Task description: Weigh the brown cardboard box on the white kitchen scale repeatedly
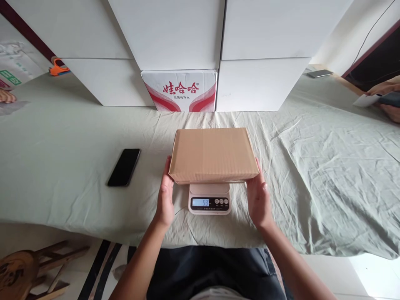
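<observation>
A closed brown cardboard box (pixel 213 154) rests on a small white digital kitchen scale (pixel 209 200) whose lit display reads about 53. My left hand (pixel 165 196) lies flat against the box's near left corner, fingers straight. My right hand (pixel 258 196) is flat against the near right corner in the same way. Both palms face the box's sides; whether they press on it or only touch cannot be told. The scale sits on a pale green cloth (pixel 312 166) covering the table.
A black phone (pixel 124 167) lies face up left of the box. White cartons (pixel 175 33) and a red-printed water carton (pixel 179 90) stand stacked behind. Another phone (pixel 319 73) lies far right. Another person's hand (pixel 389 102) shows at the right edge. A wooden stool (pixel 34 268) stands lower left.
</observation>
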`<state>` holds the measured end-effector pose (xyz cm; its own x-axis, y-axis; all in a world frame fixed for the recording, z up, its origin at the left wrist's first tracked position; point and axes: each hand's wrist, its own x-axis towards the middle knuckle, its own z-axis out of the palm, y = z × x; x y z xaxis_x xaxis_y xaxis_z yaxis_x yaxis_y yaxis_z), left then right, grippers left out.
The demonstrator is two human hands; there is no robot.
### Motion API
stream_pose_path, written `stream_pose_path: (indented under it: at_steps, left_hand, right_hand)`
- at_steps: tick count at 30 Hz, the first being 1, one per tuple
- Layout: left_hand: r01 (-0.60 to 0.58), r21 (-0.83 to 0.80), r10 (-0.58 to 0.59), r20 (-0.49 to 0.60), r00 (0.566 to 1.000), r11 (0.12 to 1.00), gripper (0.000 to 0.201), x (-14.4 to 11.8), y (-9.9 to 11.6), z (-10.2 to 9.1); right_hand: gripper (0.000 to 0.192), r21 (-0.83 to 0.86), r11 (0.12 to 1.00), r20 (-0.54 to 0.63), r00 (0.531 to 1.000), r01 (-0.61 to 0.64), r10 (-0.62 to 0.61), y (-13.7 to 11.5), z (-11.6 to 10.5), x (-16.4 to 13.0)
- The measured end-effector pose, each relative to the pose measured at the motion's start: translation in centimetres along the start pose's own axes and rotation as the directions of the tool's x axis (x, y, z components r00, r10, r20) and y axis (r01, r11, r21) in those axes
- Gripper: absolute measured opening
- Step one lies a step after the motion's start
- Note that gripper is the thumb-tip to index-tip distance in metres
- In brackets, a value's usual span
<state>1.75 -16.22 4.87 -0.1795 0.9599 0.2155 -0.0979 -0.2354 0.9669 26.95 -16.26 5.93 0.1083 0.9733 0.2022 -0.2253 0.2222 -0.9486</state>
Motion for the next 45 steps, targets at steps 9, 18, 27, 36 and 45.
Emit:
stream_pose_path:
  at_steps: [9, 18, 27, 36, 45]
  left_hand:
    - [-0.035, -0.034, 0.035, -0.003, 0.999, 0.999, 0.08, 3.2, 1.0, 0.9]
    - [-0.08, -0.095, 0.086, 0.064, 0.994, 0.992, 0.086, 15.4, -3.7, 2.6]
    - [0.009, -0.036, -0.007, 0.061, 0.998, 0.999, 0.091, 17.0, -8.7, 1.8]
    - [0.046, -0.021, -0.045, 0.069, 0.997, 0.999, 0.093, 16.0, -8.5, 1.8]
    - [0.043, -0.038, -0.041, 0.062, 0.997, 0.998, 0.098, 15.8, -8.7, 1.7]
  right_hand:
    - [0.064, 0.003, 0.994, 0.048, 0.992, 0.114, -0.114, -2.0, 1.9, 3.1]
    - [0.067, 0.005, 0.973, 0.062, 0.971, 0.231, -0.231, 2.9, 1.3, 14.0]
    - [0.078, -0.041, 0.983, 0.056, 0.983, 0.177, -0.174, 8.0, 0.5, 15.8]
    - [0.084, 0.002, 0.993, 0.011, 0.993, 0.119, -0.119, 7.8, 0.7, 15.7]
    - [0.09, -0.023, 0.994, 0.014, 0.994, 0.109, -0.109, 7.9, 0.6, 15.7]
